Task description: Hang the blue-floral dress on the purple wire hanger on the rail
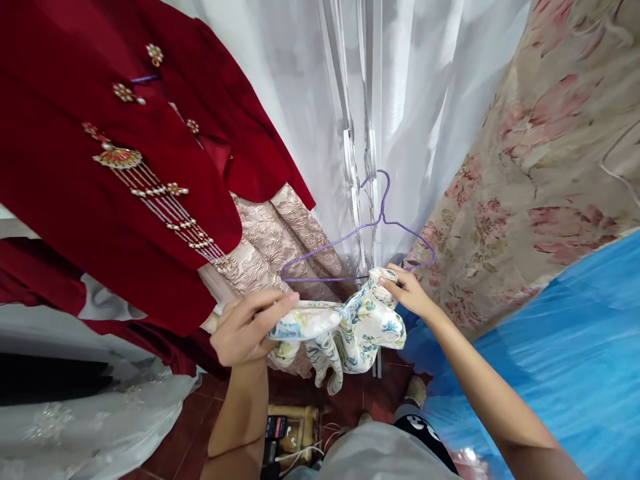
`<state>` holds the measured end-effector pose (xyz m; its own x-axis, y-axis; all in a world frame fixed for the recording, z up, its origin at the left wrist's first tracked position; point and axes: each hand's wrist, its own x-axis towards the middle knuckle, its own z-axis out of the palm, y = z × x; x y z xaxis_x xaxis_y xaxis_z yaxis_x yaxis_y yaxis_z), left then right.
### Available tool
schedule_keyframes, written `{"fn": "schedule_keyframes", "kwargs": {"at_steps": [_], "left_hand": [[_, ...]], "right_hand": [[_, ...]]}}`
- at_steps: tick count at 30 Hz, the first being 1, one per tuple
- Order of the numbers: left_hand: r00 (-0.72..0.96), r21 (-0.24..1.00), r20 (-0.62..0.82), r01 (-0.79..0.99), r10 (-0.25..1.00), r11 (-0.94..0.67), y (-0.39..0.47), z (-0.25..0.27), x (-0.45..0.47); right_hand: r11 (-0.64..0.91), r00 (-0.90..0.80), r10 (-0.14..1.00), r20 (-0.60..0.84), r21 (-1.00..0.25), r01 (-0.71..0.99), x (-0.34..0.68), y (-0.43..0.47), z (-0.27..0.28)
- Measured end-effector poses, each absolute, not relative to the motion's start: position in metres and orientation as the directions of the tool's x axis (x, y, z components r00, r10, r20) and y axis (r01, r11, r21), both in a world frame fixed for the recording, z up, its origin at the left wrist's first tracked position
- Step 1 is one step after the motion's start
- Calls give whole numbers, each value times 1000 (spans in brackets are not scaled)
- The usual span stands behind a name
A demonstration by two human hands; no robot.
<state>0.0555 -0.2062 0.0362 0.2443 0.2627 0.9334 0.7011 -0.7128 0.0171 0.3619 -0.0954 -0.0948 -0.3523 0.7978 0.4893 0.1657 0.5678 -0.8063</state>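
Note:
A white garment (370,327) with blue and yellow floral print hangs bunched between my two hands, and its exact cut does not show. My left hand (250,327) is closed on its left edge, fingers lying along the fabric. At the other end, my right hand (407,290) pinches the garment's upper edge with thumb and fingers. Just above the cloth is a purple wire hanger (330,251), hook upward. Its lower bar passes close to my right hand; whether those fingers also touch the bar I cannot tell.
At left hang a dark red jacket (200,173) with beaded ornaments and a pale pink brocade skirt (280,233). White curtains (425,87) with straps are behind. Floral beige fabric (530,167) and blue tulle (550,360) hang at right. Below, a wooden stool (300,427) holds small boxes and cables.

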Motion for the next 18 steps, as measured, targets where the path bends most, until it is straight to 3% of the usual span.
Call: {"fn": "schedule_keyframes", "kwargs": {"at_steps": [4,8,11,18], "left_hand": [[159,57,957,716,243,-696,-167,62,50],[168,225,861,721,481,-655,-112,67,26],[265,252,748,735,609,-629,-90,50,6],[336,280,643,734,689,-619,-82,42,-3]], "right_hand": [[539,-330,811,484,-837,96,365,-100,-100],[525,-311,823,476,-846,96,369,-104,-101],[530,-285,828,483,-840,115,370,-106,-98],[579,-353,795,494,-791,199,368,-113,-91]]}}
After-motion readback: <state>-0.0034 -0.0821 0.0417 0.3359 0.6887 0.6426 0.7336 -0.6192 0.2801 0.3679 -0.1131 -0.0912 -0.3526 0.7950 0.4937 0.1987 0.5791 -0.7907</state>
